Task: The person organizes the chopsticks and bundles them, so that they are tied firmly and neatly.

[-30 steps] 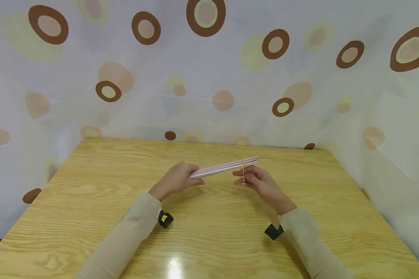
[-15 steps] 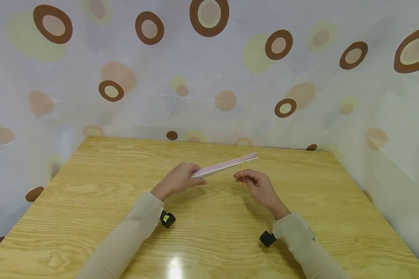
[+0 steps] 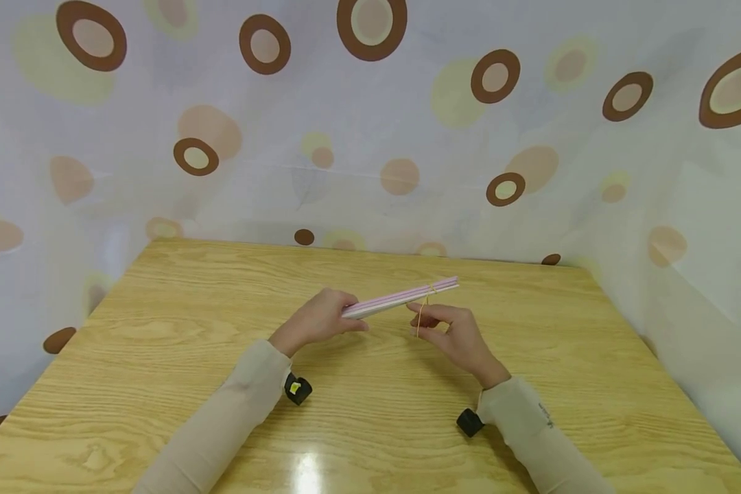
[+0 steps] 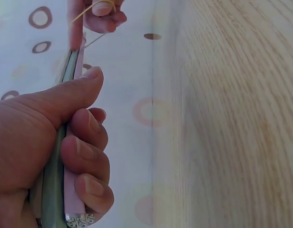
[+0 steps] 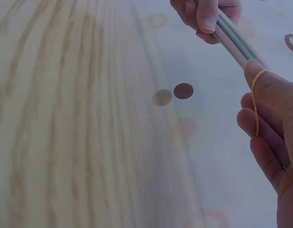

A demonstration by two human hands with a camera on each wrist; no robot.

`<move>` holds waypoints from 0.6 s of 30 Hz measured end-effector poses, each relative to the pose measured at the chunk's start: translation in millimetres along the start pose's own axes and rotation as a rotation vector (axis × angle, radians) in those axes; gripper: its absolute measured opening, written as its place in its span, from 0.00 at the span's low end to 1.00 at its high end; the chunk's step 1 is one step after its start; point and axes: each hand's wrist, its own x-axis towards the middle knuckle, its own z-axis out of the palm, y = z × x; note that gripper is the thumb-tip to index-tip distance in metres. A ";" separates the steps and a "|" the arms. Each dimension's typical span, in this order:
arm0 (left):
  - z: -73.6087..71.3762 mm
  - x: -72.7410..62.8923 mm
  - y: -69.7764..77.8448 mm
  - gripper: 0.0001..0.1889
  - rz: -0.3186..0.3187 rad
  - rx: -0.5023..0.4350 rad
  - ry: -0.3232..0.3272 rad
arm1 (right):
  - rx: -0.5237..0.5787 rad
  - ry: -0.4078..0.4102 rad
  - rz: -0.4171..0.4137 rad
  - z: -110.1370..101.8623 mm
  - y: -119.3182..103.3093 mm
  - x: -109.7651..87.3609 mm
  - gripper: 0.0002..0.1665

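Note:
My left hand (image 3: 320, 317) grips a bundle of long slim chopsticks (image 3: 395, 298) above the table, tilted up to the right. In the left wrist view, pink and green chopsticks (image 4: 73, 192) pass through the curled fingers, the pink one with a patterned silvery end. A thin yellow rubber band (image 3: 419, 320) is wrapped near the bundle's far end, and a loop of it hangs down onto my right hand (image 3: 462, 337). In the right wrist view, the rubber band (image 5: 255, 107) runs stretched over the thumb and down to the bent fingers, with the thumb tip right at the chopsticks.
A wooden table (image 3: 370, 418) lies under both hands. Behind it hangs a pale curtain (image 3: 358, 123) with brown and beige rings. Small black devices (image 3: 298, 389) are worn at both wrists.
My right hand has shifted slightly left, its fingers first closing together, then spreading the band's loop again. The chopsticks' far end rose a little and came back down. The left hand keeps its grip.

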 end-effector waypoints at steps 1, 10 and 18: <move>0.2 -0.3 0.1 0.12 0.000 -0.001 0.001 | -0.004 0.000 -0.017 1.7 5.0 -0.7 0.22; 0.1 -4.3 -1.0 0.12 -0.034 -0.081 0.003 | -0.079 0.035 -0.232 5.9 13.7 -0.2 0.47; -0.9 -1.4 -2.0 0.12 -0.034 -0.084 0.040 | -0.102 0.073 -0.123 6.2 7.3 0.3 0.72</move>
